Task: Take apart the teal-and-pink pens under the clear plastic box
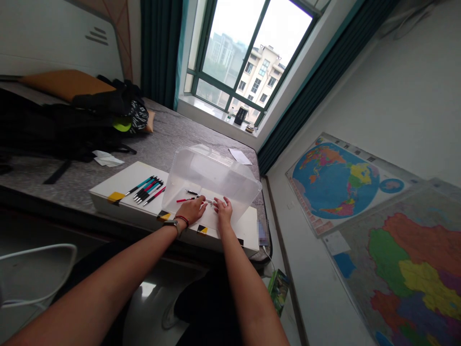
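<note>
Both hands reach into a translucent plastic bin [212,166] that lies on its side, its opening toward me. My left hand [192,210], with a watch and a red band at the wrist, has its fingers curled together over small pen parts; what they grip is too small to make out. Close to its right, my right hand [224,209] has its fingers apart beside small pale pieces [209,202]. A red pen barrel [184,199] and a black pen part [192,192] lie just beyond my left hand. Several assembled pens [147,190], blue, black and red, lie in a row left of the bin.
A white box [124,185] with yellow-black tape supports the bin and pens, on a grey mattress [173,127]. Black bags [90,120] and a crumpled tissue [107,158] lie left. A paper sheet [240,156] lies behind the bin. The wall with maps [336,178] stands right.
</note>
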`<state>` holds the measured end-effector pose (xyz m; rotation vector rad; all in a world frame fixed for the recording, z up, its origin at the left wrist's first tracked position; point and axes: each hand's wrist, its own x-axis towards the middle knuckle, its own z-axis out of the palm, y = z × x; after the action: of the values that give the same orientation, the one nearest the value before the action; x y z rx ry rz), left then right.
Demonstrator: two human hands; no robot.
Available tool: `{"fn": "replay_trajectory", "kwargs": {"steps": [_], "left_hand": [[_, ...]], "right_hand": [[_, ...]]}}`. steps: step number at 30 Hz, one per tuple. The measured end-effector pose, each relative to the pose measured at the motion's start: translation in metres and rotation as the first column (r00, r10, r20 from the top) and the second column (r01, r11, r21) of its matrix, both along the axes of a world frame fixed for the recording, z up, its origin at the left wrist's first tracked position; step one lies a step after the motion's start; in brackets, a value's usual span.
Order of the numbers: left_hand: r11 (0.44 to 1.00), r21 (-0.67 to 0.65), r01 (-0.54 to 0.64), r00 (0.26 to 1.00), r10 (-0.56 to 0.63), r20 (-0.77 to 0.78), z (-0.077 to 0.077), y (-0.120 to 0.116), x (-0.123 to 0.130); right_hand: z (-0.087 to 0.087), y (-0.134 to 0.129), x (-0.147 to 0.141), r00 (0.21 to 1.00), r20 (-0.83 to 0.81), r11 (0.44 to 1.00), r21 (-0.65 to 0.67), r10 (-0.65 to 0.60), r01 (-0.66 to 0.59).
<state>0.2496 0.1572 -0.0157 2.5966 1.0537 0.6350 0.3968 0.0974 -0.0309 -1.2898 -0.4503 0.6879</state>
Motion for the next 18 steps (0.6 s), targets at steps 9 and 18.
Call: {"fn": "replay_trajectory", "kwargs": {"steps": [9, 18], "left_hand": [[0.998, 0.034, 0.049, 0.995, -0.052, 0.091, -0.007, 0.003, -0.001], [0.999, 0.014, 0.037, 0.998, -0.038, 0.042, -0.008, 0.004, 0.000]], "right_hand": [[-0.004, -0.007, -0.002, 0.966, 0.253, 0.998, -0.025, 0.057, -0.053], [-0.003, -0.006, -0.012, 0.751, 0.638, 0.970, -0.244, 0.169, -0.010]]}}
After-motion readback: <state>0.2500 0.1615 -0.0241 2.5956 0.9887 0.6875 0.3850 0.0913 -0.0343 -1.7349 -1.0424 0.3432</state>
